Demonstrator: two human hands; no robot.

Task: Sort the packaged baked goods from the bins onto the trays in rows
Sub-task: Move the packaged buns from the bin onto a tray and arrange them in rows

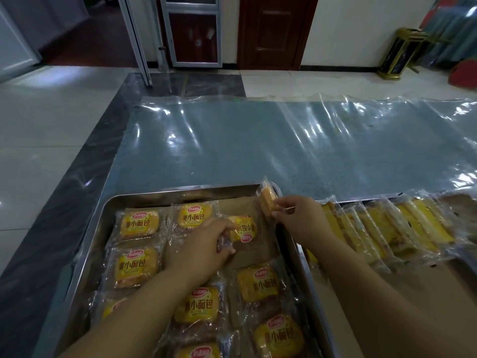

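Two hands placing wrapped baked goods on neighbouring trays, each kind on its own tray
The left hand (204,244) is curling its fingers round the crinkled clear wrapper of a bread packet (242,227), printed label reversed, apparently setting it into the open far-right slot of the left tray (180,192) to complete the far row. The right hand (302,218) is pinching a slim cake packet (267,202) between thumb and fingers, holding it on edge over the left tray's far right corner, probably carrying it toward the leaning row of slim packets (387,228) in the right tray (300,251). The trays are shiny metal with raised rims, and matte brown paper (250,251) is lining the left one. Glossy wrinkled film is covering the speckled worktop (258,151)
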